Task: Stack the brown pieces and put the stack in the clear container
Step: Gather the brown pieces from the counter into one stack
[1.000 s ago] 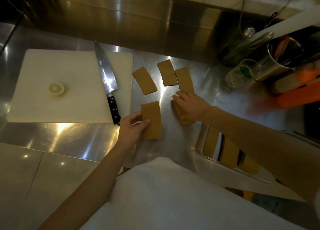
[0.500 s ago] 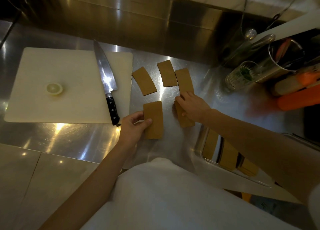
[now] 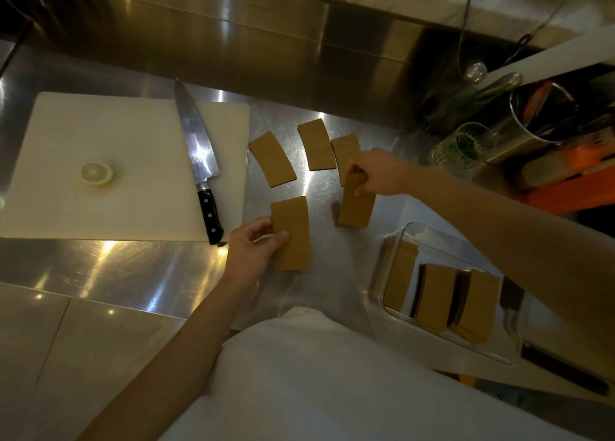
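Note:
Flat brown rectangular pieces lie on the steel counter. My left hand [image 3: 254, 246] grips the left edge of a small brown stack [image 3: 294, 232] near me. My right hand [image 3: 376, 171] pinches the top of another brown piece [image 3: 356, 207], its far end tilted up off the counter. Three loose pieces lie beyond: one at the left [image 3: 271, 159], one in the middle [image 3: 316, 144], and one [image 3: 344, 147] partly hidden under my right hand. The clear container [image 3: 396, 244] at the lower right holds three brown stacks [image 3: 434, 296].
A white cutting board [image 3: 133, 147] at the left carries a chef's knife [image 3: 198, 154] and a lemon slice [image 3: 96, 172]. A glass [image 3: 461, 149], a metal canister [image 3: 532, 124] and orange items [image 3: 572, 181] crowd the right. A steel backsplash rises behind.
My right hand has closed on the brown piece and lifted its far end off the counter. The left hand stays on its stack.

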